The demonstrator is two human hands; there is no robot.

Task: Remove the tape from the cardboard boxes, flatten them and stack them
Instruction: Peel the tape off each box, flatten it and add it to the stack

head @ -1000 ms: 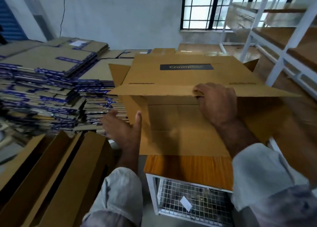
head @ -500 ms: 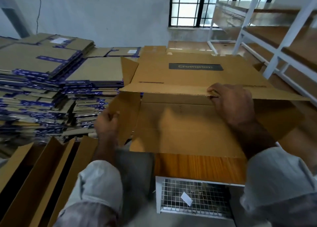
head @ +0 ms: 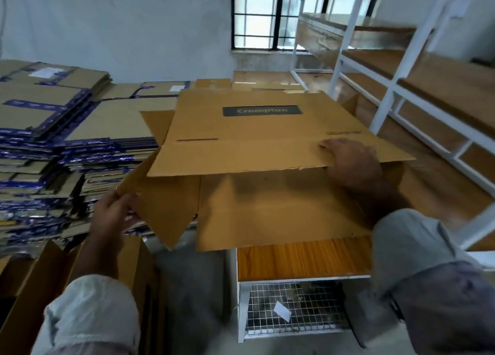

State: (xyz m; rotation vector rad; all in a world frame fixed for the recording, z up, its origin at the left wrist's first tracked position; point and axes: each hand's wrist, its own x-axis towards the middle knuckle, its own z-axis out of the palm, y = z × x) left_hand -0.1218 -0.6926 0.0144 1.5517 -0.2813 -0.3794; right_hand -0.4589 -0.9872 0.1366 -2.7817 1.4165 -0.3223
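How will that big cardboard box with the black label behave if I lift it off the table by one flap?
The cardboard box looks opened and thin-walled, so probably light but bulky. Its side flap, pinched by the left hand, already hangs loose, so it would likely bend at the creases. The right hand steadies it.

Flattened stacks crowd left — white shelving blocks right.

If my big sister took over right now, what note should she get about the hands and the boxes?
Left hand: pinching the box's side flap.
Right hand: fingers curled over the top flap edge.
Cardboard box: open, on the wooden table.
Done: flaps are loose; no tape visible on it.
Left: flatten it, then add it to the flattened stacks on the left.
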